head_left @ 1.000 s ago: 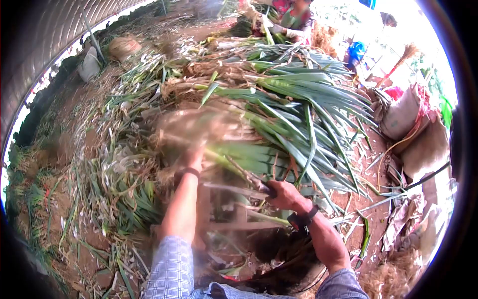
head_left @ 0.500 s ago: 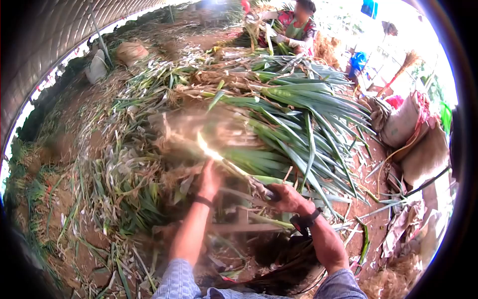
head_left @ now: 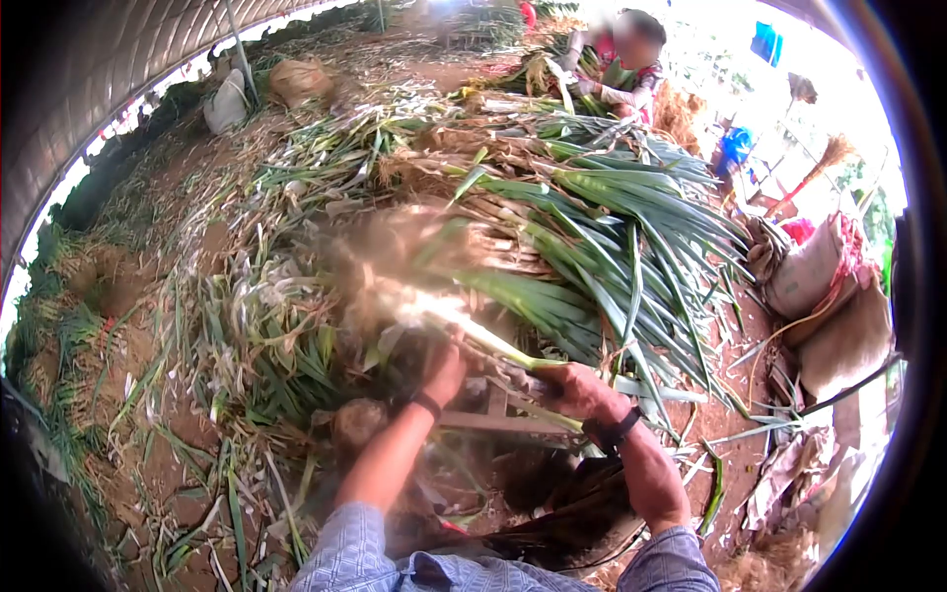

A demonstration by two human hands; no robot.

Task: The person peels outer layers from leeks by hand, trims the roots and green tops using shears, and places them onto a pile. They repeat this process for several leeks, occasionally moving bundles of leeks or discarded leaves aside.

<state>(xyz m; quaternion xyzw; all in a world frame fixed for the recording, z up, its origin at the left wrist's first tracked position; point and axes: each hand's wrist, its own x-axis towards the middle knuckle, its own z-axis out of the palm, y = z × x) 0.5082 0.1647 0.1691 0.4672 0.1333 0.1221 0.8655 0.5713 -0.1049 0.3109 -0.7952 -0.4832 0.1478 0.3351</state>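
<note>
A long green onion (head_left: 483, 342) slants across the middle, its pale end up to the left in a bright, smeared patch. My right hand (head_left: 582, 392) is closed around its lower, greener part, along with a dark, rod-like piece I cannot make out clearly. Against the pale shaft, from below, is my left hand (head_left: 444, 373); its fingers look closed on the stalk, though blur softens them. Just beyond both hands lies a big heap of green onions (head_left: 631, 232), leaves toward the right and roots toward the left.
Across the heap a co-worker (head_left: 626, 79) handles onions. Loose peelings (head_left: 247, 306) litter the ground at left. Stuffed sacks (head_left: 804, 271) stand at right, near a dark hose (head_left: 853, 390). A wooden bar (head_left: 503, 422) sits below my hands. White (head_left: 227, 102) and tan (head_left: 301, 82) sacks lie far left.
My left hand has shifted down and right along the stalk, closer to my right hand. The onion's pale end is lower. The whole view has swung slightly left.
</note>
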